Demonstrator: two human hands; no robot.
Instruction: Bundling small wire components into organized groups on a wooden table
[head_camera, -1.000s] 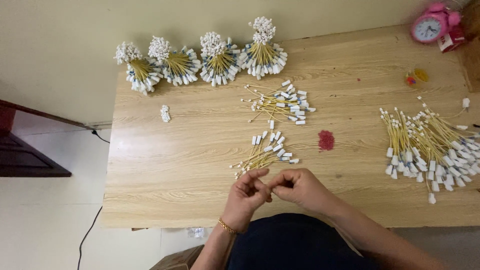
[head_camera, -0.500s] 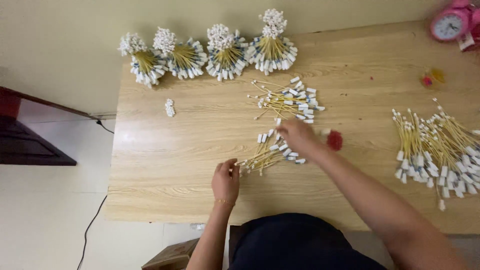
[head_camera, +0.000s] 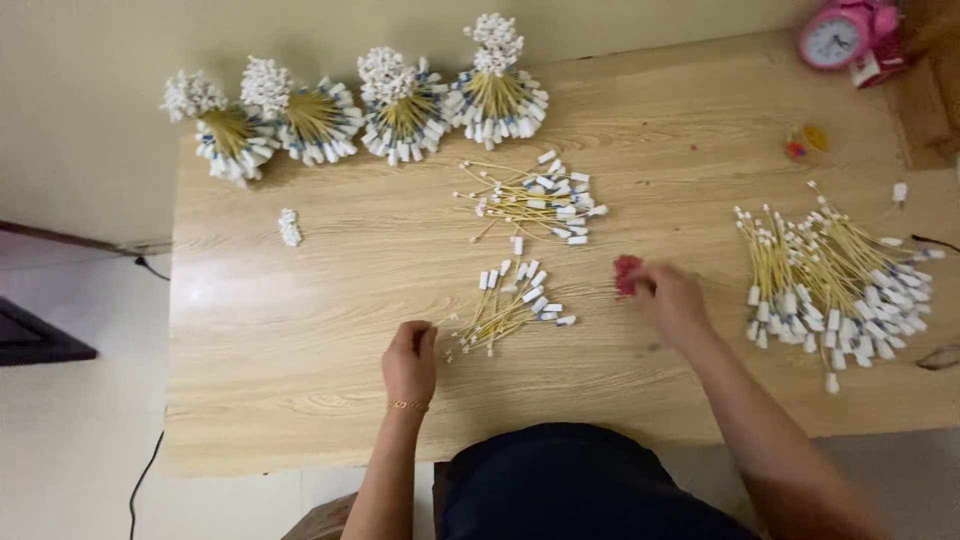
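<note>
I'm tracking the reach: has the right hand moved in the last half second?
Yes. The right hand has gone rightward, from the small pile of sticks to the red thing, which it now touches.

You've open table (head_camera: 300, 330) near-left; wire piles block centre (head_camera: 515, 305), far-centre (head_camera: 535, 195) & right (head_camera: 835, 285). Bundles (head_camera: 400, 105) line far edge; pink clock (head_camera: 840, 35) far-right.
</note>
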